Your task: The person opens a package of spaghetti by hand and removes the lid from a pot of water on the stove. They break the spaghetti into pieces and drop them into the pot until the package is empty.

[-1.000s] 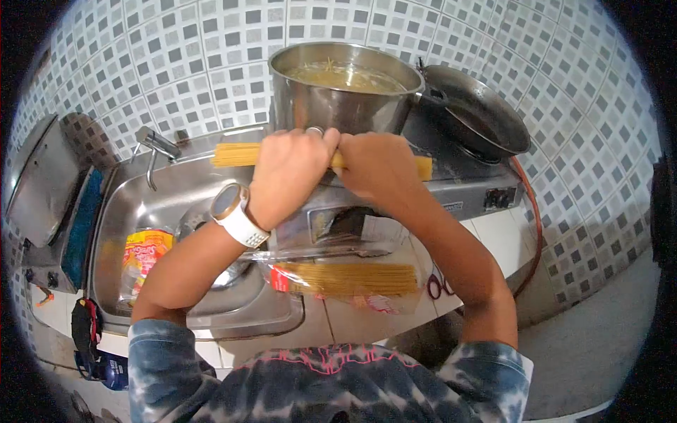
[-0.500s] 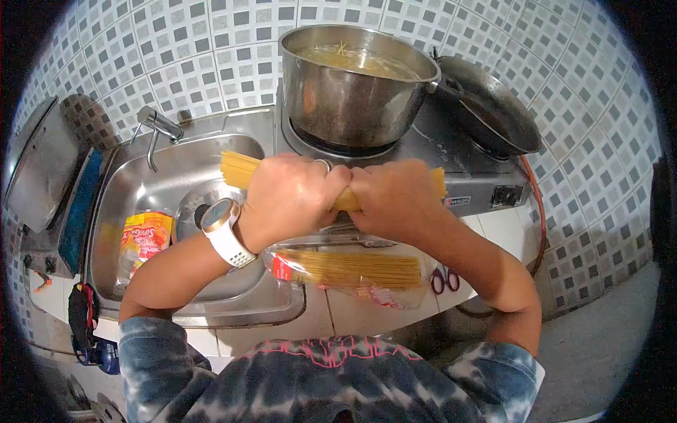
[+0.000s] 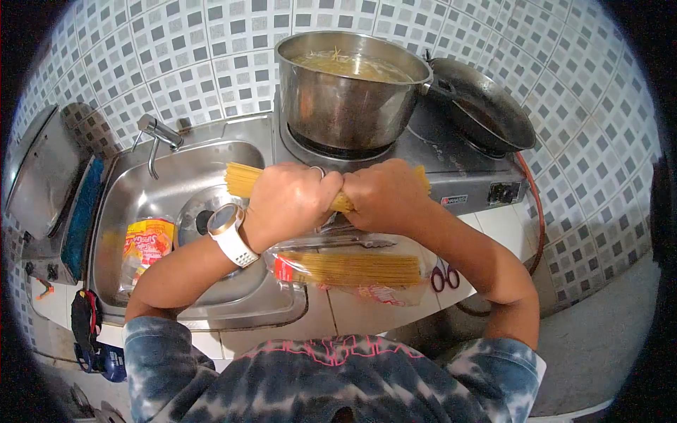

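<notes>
My left hand (image 3: 290, 201), with a white watch (image 3: 229, 234) on its wrist, is closed around one part of a bundle of dry spaghetti (image 3: 243, 179). My right hand (image 3: 383, 199) grips the other part, knuckles close to the left hand's. Strands fan out past the left fist, and a short end shows beyond the right one. In the small gap between the fists the strands slant; whether they have snapped there is hidden. Below the hands, an open plastic pack of spaghetti (image 3: 360, 269) lies on the tiled counter. Behind them stands a large steel pot (image 3: 345, 106) holding liquid and some pasta.
The pot sits on a gas stove (image 3: 458, 173), with a dark wok (image 3: 486, 106) on the right burner. Purple-handled scissors (image 3: 444, 276) and metal tongs (image 3: 352, 242) lie on the counter. Left are a steel sink (image 3: 113, 204), faucet (image 3: 159, 134) and printed wrapper (image 3: 149, 243).
Both hands have lowered slightly with the spaghetti and sit a little closer together. Less spaghetti shows past the right fist. The view has shifted slightly.
</notes>
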A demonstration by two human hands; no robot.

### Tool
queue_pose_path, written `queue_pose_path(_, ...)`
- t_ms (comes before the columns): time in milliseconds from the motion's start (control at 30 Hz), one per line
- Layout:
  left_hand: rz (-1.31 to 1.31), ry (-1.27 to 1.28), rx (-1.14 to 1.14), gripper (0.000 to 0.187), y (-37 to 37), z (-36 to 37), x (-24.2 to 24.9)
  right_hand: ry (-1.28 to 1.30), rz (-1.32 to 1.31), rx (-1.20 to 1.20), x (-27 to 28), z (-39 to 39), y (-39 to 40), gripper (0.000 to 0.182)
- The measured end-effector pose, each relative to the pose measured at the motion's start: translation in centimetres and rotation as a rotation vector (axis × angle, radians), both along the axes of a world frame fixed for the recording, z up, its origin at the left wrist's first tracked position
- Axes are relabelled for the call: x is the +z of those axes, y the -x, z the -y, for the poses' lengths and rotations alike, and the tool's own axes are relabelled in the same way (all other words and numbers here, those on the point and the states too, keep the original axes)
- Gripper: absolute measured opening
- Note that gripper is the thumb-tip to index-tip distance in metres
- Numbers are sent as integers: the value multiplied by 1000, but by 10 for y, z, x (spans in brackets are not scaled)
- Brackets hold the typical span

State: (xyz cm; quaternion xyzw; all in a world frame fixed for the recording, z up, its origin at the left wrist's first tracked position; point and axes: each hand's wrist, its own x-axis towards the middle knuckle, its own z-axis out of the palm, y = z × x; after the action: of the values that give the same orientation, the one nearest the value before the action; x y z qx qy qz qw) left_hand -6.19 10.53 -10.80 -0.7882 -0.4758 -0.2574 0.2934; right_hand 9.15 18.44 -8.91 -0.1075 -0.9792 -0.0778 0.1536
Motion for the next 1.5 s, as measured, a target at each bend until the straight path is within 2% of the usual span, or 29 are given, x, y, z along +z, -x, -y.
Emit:
queue_pose_path(633,109,67,-40,18,-1,9,-7,-10,137,-48,7,14,1,17)
queue_pose_path(967,84,116,-132,24,0,19,-2,-11,134,70,2,14,-6,17)
queue_pose_path(1067,105,122,-89,24,1,18,4,8,147,34,11,14,-4,17)
queue_pose_path(1167,222,69,-9,20,3,8,28,-22,-86,1,32,3,-1,19)
queue_pose_path(1267,429,-215,-80,17,8,-18,76,13,-579,121,72,-15,12,22)
queue_pose_path(1300,491,-312,-117,18,9,-28,98,95,-751,98,88,-19,21,22)
queue_pose_path(1333,604,-326,-78,18,9,-40,120,185,-923,76,106,-26,31,22)
queue_pose_path(1367,600,-300,34,16,10,-48,143,214,-1017,-16,125,-39,37,22)
queue_pose_path(1400,698,-383,-31,17,16,-68,161,247,-1111,-110,142,-55,44,21)
queue_pose_path(1500,1051,-558,-236,19,22,-129,200,516,-1296,3,176,-99,78,20)
